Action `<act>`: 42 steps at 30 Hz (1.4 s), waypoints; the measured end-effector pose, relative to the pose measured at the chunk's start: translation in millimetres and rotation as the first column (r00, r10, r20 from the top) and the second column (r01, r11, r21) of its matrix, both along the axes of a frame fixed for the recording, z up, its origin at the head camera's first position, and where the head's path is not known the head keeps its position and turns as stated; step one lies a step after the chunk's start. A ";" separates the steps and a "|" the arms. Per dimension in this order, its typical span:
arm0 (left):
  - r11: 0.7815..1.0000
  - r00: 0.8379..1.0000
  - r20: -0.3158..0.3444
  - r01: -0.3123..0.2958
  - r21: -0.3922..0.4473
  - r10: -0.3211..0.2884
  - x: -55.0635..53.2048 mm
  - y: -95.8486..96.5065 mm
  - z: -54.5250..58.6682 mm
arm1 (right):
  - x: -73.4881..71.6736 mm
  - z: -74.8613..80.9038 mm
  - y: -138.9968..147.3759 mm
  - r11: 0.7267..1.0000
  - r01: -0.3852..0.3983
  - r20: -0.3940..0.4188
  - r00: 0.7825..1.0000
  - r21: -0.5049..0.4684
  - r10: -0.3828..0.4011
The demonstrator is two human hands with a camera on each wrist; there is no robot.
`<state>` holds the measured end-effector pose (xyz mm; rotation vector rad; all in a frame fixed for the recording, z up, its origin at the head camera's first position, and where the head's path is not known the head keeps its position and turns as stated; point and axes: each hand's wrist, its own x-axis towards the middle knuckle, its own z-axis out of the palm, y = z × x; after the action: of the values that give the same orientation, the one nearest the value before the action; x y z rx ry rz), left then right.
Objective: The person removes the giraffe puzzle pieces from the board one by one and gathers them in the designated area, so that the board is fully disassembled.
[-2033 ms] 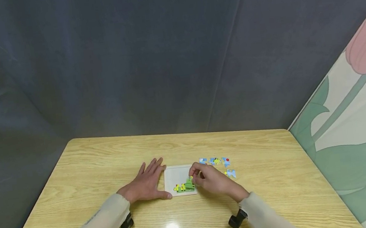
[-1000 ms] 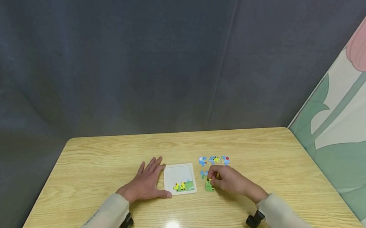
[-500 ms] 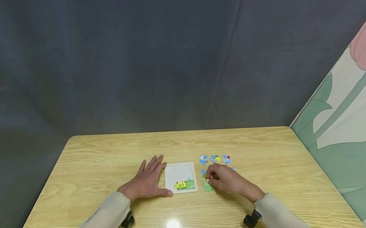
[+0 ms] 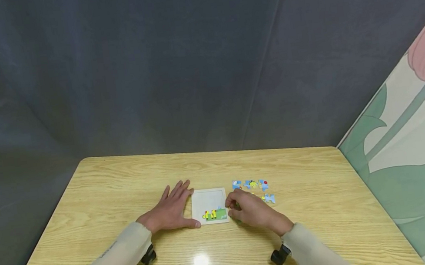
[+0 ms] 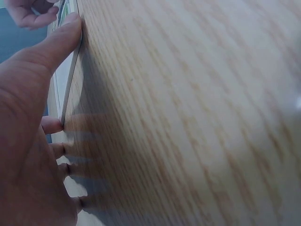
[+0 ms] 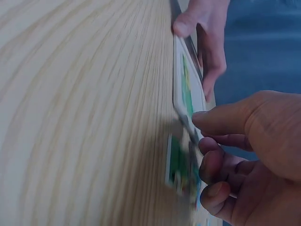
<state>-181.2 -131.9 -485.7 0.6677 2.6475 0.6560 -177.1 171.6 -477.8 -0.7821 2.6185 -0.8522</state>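
My left hand (image 4: pixel 169 211) lies with spread fingers at the left side of a white square puzzle tray (image 4: pixel 206 198), thumb at its lower left corner. In the tray's lower part sit joined puzzle pieces (image 4: pixel 215 215), green with a yellow, black-striped figure. My right hand (image 4: pixel 249 209) is at the tray's right edge, thumb and fingers pinching a small puzzle piece (image 6: pixel 194 134), mostly hidden and blurred. Beneath this hand a green puzzle piece (image 6: pixel 175 160) rests on the table. In the left wrist view the left thumb (image 5: pixel 66 35) touches the tray's rim.
Several loose blue and yellow puzzle pieces (image 4: pixel 251 184) lie to the right of the tray, partly behind the right hand. The wooden table (image 4: pixel 130 172) ends at a dark curtain (image 4: pixel 172 89). A flowered panel (image 4: pixel 417 170) stands at the right.
The right hand took a green piece from the tray to the table on the right, stayed among the loose pieces, then moved back left to the tray's edge. The left hand stayed in place.
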 end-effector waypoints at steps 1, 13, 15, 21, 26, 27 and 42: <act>1.000 1.000 -0.001 0.000 0.001 0.000 0.1 0.0 0.2 | -0.2 0.8 -4.3 1.000 -0.007 -0.009 1.000 0.009 0.007; 1.000 1.000 0.000 0.009 -0.002 -0.009 -1.1 -0.8 -0.8 | -1.3 6.4 -41.0 0.981 -0.113 -0.001 0.993 0.154 0.115; 1.000 1.000 0.001 0.008 -0.007 -0.008 -1.7 -1.6 -2.2 | -1.7 9.0 -44.1 0.976 -0.122 0.018 0.993 0.178 0.120; 1.000 1.000 -0.015 0.014 0.005 -0.014 -1.0 -1.4 -3.2 | -4.2 11.0 -48.1 0.984 -0.104 0.092 0.992 0.148 0.091; 1.000 1.000 -0.008 0.009 0.001 -0.009 0.1 -0.3 -2.8 | -5.5 9.8 -47.0 0.992 -0.087 0.121 0.990 0.096 0.075; 1.000 1.000 -0.009 0.008 -0.003 -0.008 -0.2 -0.3 -3.1 | -5.7 9.3 -46.6 0.992 -0.085 0.121 0.990 0.089 0.074; 1.000 1.000 -0.023 0.008 -0.005 -0.008 -2.1 -1.7 -8.7 | -4.5 6.7 -42.4 0.996 -0.079 0.094 0.993 0.048 0.074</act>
<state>-183.3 -133.6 -494.5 0.6882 2.6650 0.6430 -181.6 129.1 -471.1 -0.8038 2.5028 -0.7776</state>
